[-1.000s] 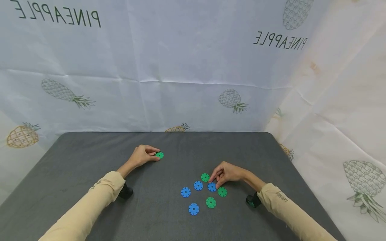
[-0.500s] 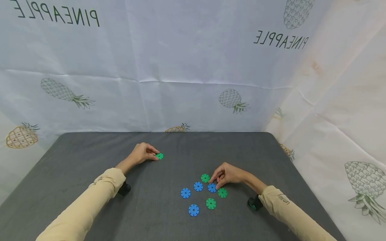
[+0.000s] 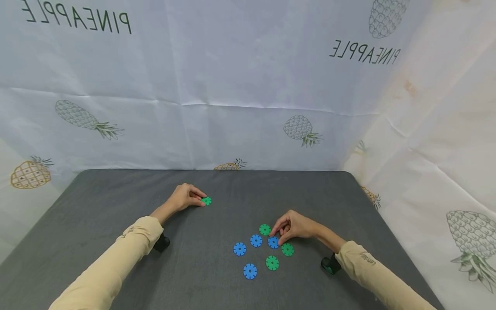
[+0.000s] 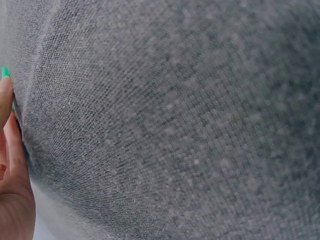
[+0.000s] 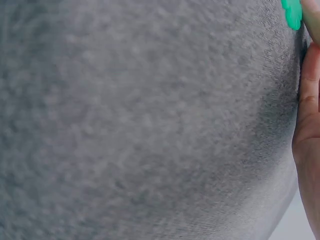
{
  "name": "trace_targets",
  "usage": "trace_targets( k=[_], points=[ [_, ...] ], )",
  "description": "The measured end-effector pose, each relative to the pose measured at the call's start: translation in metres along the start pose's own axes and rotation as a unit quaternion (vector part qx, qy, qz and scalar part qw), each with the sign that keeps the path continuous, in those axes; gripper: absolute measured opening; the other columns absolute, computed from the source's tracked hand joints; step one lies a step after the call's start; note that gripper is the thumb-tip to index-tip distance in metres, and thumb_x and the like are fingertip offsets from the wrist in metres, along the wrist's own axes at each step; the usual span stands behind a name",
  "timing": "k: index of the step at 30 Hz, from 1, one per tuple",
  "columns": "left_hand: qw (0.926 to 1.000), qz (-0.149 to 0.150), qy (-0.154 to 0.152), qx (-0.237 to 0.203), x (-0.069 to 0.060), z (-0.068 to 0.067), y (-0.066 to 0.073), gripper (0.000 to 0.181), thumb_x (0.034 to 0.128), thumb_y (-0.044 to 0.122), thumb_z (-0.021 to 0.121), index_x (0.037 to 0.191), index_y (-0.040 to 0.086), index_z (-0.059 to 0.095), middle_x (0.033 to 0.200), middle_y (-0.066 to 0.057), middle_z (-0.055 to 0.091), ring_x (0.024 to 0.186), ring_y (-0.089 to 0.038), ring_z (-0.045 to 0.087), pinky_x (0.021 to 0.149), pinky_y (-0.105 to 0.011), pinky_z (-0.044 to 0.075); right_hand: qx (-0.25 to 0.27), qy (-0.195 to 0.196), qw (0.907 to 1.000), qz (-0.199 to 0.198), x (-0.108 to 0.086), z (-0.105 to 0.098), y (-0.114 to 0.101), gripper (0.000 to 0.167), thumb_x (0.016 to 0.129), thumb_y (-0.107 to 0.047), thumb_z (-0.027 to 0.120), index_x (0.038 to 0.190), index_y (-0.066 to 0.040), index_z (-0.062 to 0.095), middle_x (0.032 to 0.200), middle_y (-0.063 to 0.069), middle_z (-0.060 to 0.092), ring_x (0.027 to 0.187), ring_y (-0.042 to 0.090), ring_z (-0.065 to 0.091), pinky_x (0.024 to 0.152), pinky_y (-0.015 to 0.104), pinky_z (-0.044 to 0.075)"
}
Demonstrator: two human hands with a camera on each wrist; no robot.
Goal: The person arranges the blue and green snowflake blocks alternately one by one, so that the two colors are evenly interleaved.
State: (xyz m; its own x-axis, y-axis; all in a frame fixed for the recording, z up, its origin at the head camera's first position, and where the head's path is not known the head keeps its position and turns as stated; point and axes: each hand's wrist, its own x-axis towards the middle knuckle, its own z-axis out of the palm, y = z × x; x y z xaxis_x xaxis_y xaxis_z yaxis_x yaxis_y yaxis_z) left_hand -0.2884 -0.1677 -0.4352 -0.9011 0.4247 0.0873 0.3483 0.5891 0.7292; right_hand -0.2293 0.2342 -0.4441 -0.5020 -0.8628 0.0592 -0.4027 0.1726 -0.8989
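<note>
In the head view, my left hand (image 3: 185, 197) pinches a small green slotted disc (image 3: 207, 201) between thumb and fingers at the table's far left-centre. A sliver of that green disc (image 4: 5, 71) shows beside the thumb in the left wrist view. My right hand (image 3: 297, 224) holds a blue slotted disc (image 3: 273, 243) at its edge with thumb and fingertip, low over the table. Close around it lie a green disc (image 3: 265, 229) and another green disc (image 3: 287, 249). The right wrist view catches the hand (image 5: 309, 115) and part of a green disc (image 5: 292, 13).
Loose discs lie left of and below the right hand: a blue one (image 3: 255, 240), a second blue one (image 3: 239, 249), a third blue one (image 3: 249, 271) and a green one (image 3: 272, 262). A grey cloth covers the table (image 3: 201, 275). A pineapple-print curtain (image 3: 232, 69) hangs behind.
The left wrist and hand have shifted slightly while still pinching the green disc. The right hand stays at the blue disc. The whole head view has drifted a little.
</note>
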Motion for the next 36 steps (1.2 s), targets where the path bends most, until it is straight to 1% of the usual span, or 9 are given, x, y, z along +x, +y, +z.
trace_targets(
  k=[3, 9, 11, 14, 19, 23, 26, 30, 36],
  points=[
    [1.0000, 0.002, 0.003, -0.001, -0.001, 0.001, -0.001, 0.024, 0.0770, 0.006, 0.079, 0.098, -0.004, 0.074, 0.089, -0.014, 0.072, 0.077, -0.022, 0.067, 0.065, -0.029, 0.055, -0.001, 0.007, 1.0000, 0.003, -0.001, 0.001, 0.000, 0.026, 0.079, -0.002, 0.076, 0.102, 0.008, 0.070, 0.087, 0.019, 0.069, 0.064, 0.015, 0.058, 0.057, 0.025, 0.055],
    [1.0000, 0.004, 0.008, 0.002, -0.001, 0.001, -0.003, 0.024, 0.0774, 0.007, 0.079, 0.098, -0.004, 0.075, 0.086, -0.013, 0.072, 0.075, -0.020, 0.066, 0.063, -0.029, 0.053, -0.017, 0.004, 0.9997, 0.015, -0.001, 0.002, -0.001, 0.029, 0.079, -0.005, 0.077, 0.106, 0.006, 0.071, 0.080, 0.017, 0.066, 0.066, 0.004, 0.052, 0.057, 0.021, 0.052],
    [1.0000, 0.003, 0.009, 0.002, -0.001, 0.001, -0.003, 0.024, 0.0775, 0.008, 0.079, 0.098, -0.003, 0.074, 0.086, -0.012, 0.072, 0.075, -0.020, 0.066, 0.063, -0.029, 0.053, -0.024, 0.005, 0.9996, 0.015, -0.001, 0.002, -0.001, 0.028, 0.079, -0.005, 0.077, 0.104, 0.005, 0.071, 0.081, 0.016, 0.068, 0.066, 0.003, 0.051, 0.057, 0.021, 0.051],
    [1.0000, 0.005, 0.007, 0.000, -0.001, 0.001, -0.003, 0.024, 0.0778, 0.007, 0.079, 0.099, -0.004, 0.074, 0.086, -0.013, 0.072, 0.076, -0.020, 0.066, 0.064, -0.029, 0.053, -0.030, 0.016, 0.9993, 0.014, -0.001, 0.003, -0.001, 0.026, 0.078, -0.006, 0.078, 0.102, 0.005, 0.072, 0.084, 0.014, 0.070, 0.068, 0.004, 0.054, 0.058, 0.024, 0.054],
    [0.9999, 0.009, 0.006, 0.000, -0.001, 0.001, -0.004, 0.024, 0.0779, 0.007, 0.079, 0.098, -0.004, 0.074, 0.087, -0.013, 0.072, 0.077, -0.021, 0.067, 0.065, -0.029, 0.054, -0.030, 0.045, 0.9983, 0.022, -0.003, 0.006, -0.002, 0.025, 0.076, -0.005, 0.080, 0.097, 0.003, 0.073, 0.088, 0.012, 0.071, 0.074, 0.012, 0.063, 0.065, 0.033, 0.058],
    [1.0000, 0.008, 0.003, -0.002, -0.001, 0.002, -0.004, 0.024, 0.0780, 0.007, 0.079, 0.099, -0.004, 0.074, 0.088, -0.013, 0.072, 0.078, -0.022, 0.067, 0.066, -0.030, 0.054, -0.033, 0.040, 0.9980, 0.036, -0.005, 0.007, -0.003, 0.027, 0.076, -0.005, 0.080, 0.100, 0.003, 0.073, 0.089, 0.012, 0.070, 0.076, 0.013, 0.063, 0.067, 0.033, 0.058],
    [1.0000, 0.008, 0.003, -0.004, -0.001, 0.002, -0.004, 0.024, 0.0782, 0.007, 0.078, 0.099, -0.004, 0.074, 0.088, -0.014, 0.072, 0.079, -0.023, 0.067, 0.067, -0.031, 0.054, -0.058, 0.022, 0.9976, 0.031, -0.004, 0.007, -0.006, 0.031, 0.076, -0.007, 0.079, 0.104, 0.003, 0.072, 0.094, 0.011, 0.070, 0.075, 0.011, 0.060, 0.067, 0.030, 0.057],
    [1.0000, 0.006, 0.007, -0.004, -0.002, 0.001, -0.006, 0.023, 0.0783, 0.007, 0.078, 0.098, -0.004, 0.074, 0.088, -0.014, 0.072, 0.079, -0.023, 0.067, 0.067, -0.032, 0.055, -0.112, 0.006, 0.9935, 0.016, 0.000, 0.007, -0.010, 0.031, 0.077, -0.011, 0.079, 0.106, 0.000, 0.073, 0.100, 0.008, 0.069, 0.074, 0.011, 0.058, 0.064, 0.025, 0.056],
    [0.9999, 0.014, 0.004, -0.010, -0.002, 0.001, -0.006, 0.024, 0.0782, 0.008, 0.079, 0.098, -0.004, 0.074, 0.089, -0.014, 0.072, 0.079, -0.023, 0.068, 0.066, -0.031, 0.055, -0.165, 0.003, 0.9861, 0.022, 0.001, 0.009, -0.013, 0.027, 0.077, -0.016, 0.080, 0.102, -0.006, 0.075, 0.097, 0.001, 0.067, 0.072, 0.010, 0.056, 0.061, 0.020, 0.053]
  ],
)
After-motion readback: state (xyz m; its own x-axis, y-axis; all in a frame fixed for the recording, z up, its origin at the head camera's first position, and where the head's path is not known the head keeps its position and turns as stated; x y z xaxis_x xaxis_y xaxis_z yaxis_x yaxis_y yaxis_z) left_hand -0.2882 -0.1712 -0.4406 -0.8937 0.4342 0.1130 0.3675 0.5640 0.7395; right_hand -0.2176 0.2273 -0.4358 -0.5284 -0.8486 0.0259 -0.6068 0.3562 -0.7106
